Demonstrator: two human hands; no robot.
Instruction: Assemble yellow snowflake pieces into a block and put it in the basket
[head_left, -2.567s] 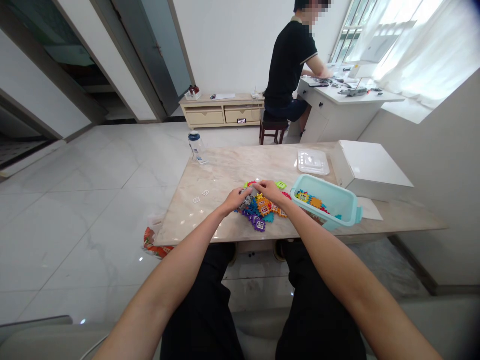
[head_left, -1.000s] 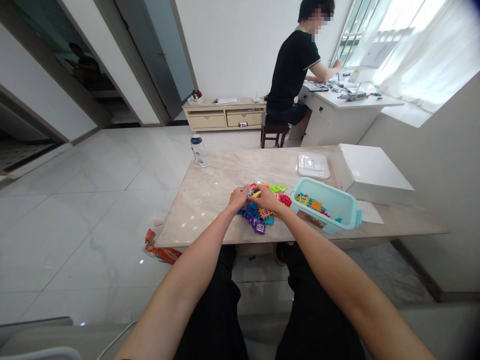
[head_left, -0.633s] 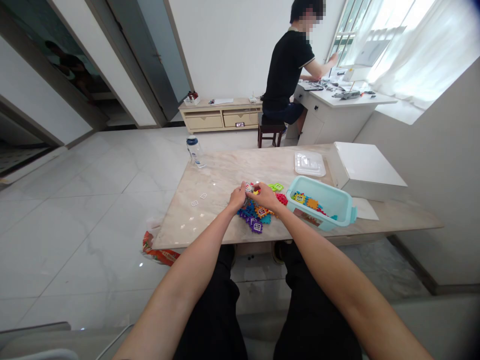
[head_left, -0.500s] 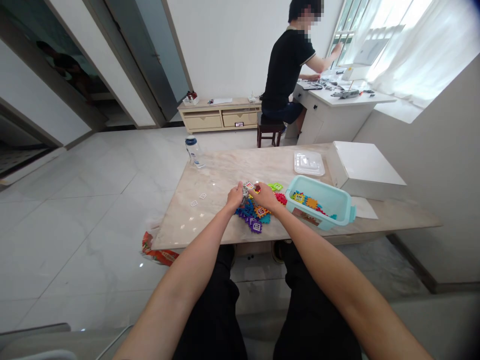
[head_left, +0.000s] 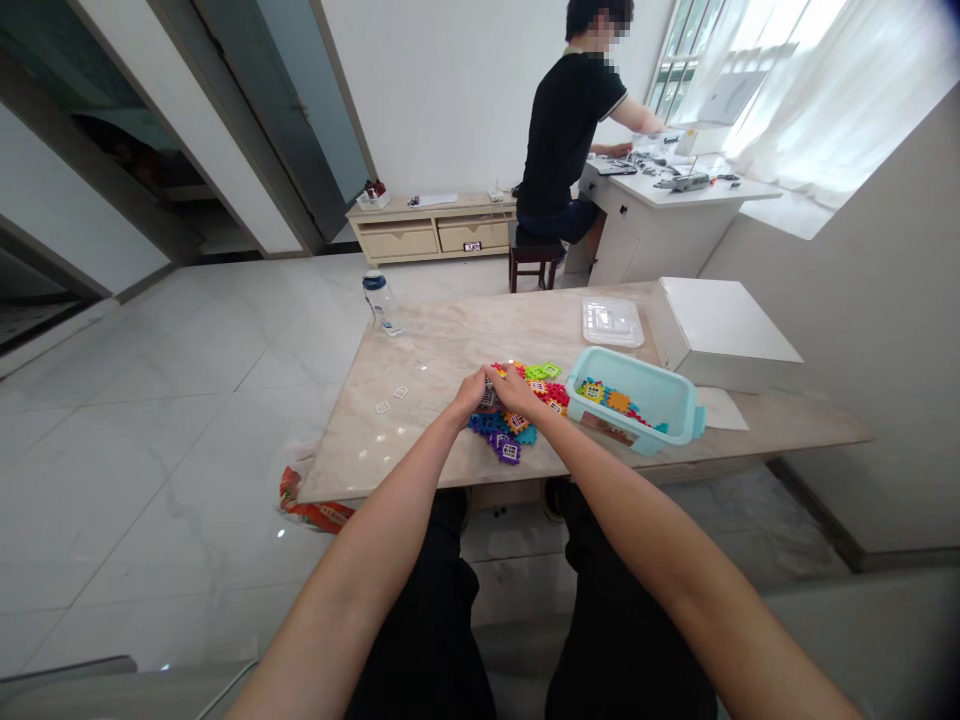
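Left hand (head_left: 471,390): over the middle of the counter (head_left: 450,335), fingers curled in, gripping a grey piece (head_left: 488,397) of toothed plastic at the thumb side. Right hand (head_left: 517,392): fingers bent, tips meeting those of the left hand just above the grey piece; whether it also grips the piece is hidden by the fingers.

Toothed building pieces, loose heap, lying beneath and around both hands: one purple piece (head_left: 510,452) with white lattice insert, nearest the wearer; an orange piece (head_left: 517,422), also with white insert; a lime-green piece (head_left: 550,370), at the far side; red pieces (head_left: 556,392), near the tub.

Tub (head_left: 673,385), pale blue, rectangular, just right of the heap; further coloured pieces (head_left: 619,401) inside.

Two white lattice inserts (head_left: 383,407), flat on the counter, left of the hands, apart from the heap.

Bottle (head_left: 383,306), clear, blue cap, upright, far left corner. Clear plastic tray (head_left: 613,322), behind the tub. White box (head_left: 731,318), right of the tray. White sheet (head_left: 720,408), beside the tub.

Person (head_left: 562,135) in dark short sleeves, seated on a dark stool (head_left: 534,246), beyond the counter.
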